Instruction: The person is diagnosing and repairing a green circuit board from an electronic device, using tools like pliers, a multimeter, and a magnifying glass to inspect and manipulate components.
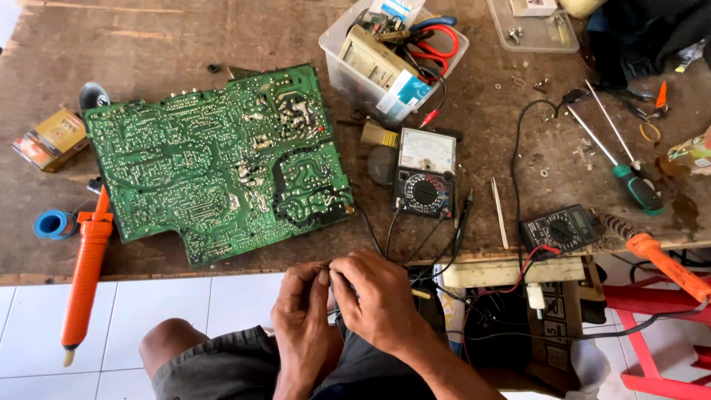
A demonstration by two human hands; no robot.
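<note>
Worn brown wooden surface [148, 44], scratched and stained, with white floor tiles below its front edge. Held together just under that edge, above the lap in grey shorts: left hand [302, 315] and right hand [376, 300], fingertips meeting at a very small part [326, 268]. Both pinching it between thumb and forefinger, the other fingers curled in. Too tiny to tell its shape (maybe a thin wire lead); long axis seems to run left to right between the two pinches, but cannot say for sure which way it points. Positioned at the fingertips, in front of the surface edge, not resting on anything.

Lying flat on the surface, up and to the left of the hands: large green circuit board [218, 163], solder side up, long axis roughly left to right and slightly tilted. Just beyond the hands, an analogue multimeter [425, 172] with black leads running down toward the right hand. Further right, a smaller black digital meter [561, 228] at the edge. On the left, an orange desoldering pump [85, 278], hanging over the edge, nearly upright in the view. Near the top, a clear plastic box [337, 63] filled with tools, and two screwdrivers [618, 152] on the right side, lying diagonal.
</note>
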